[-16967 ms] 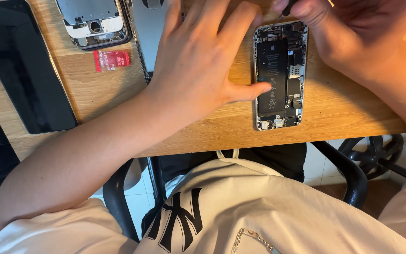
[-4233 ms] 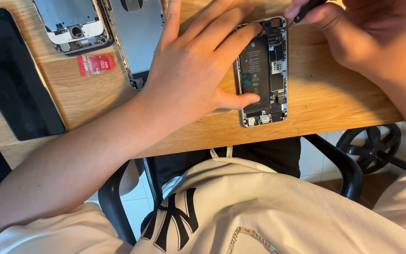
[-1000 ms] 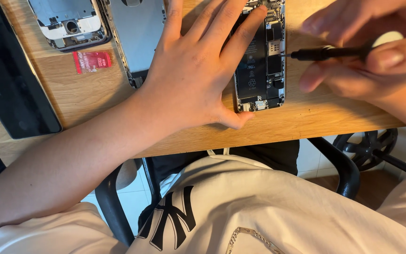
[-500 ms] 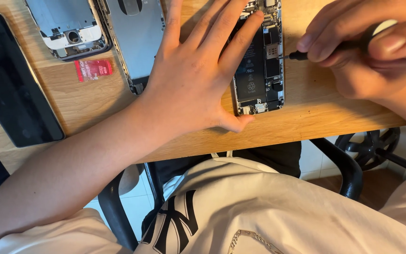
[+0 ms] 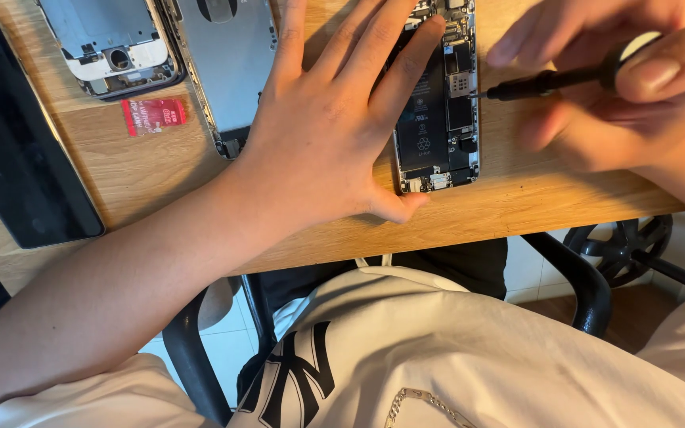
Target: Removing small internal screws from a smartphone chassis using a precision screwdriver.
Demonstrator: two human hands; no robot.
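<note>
We see the left hand (image 5: pixel 323 135) lying flat, palm down, fingers spread, pressing on an opened phone (image 5: pixel 438 111) on the wooden bench (image 5: pixel 517 198). Grip here is wide open, holding nothing; the fingers lie across the phone's left side, and the thumb tip touches the bench just at the phone's bottom edge. The phone lies near the bench's front edge, face open, with its battery and circuit boards showing.

The right hand (image 5: pixel 620 95) comes in from the upper right, a bit blurred. Its grip is closed on a black screwdriver (image 5: pixel 549 81), fingers wrapped around the handle, thumb on top near the round pale end cap. The shaft runs nearly level, pointing left, and its tip meets the phone's right side about midway up, at the board area. We cannot tell which screw or part it touches.

Left of the left hand lies a grey metal back shell (image 5: pixel 227 71), partly under the wrist side of the hand. Further left is another phone frame (image 5: pixel 112 40) with a camera hole, cut off by the top edge. Below it sits a small red card (image 5: pixel 153 116), flat on the bench. At the far left lies a black screen panel (image 5: pixel 21 139), tilted.

Below the bench edge we see a white shirt (image 5: pixel 453 349), a black chair (image 5: pixel 580 285) and tiled floor.
</note>
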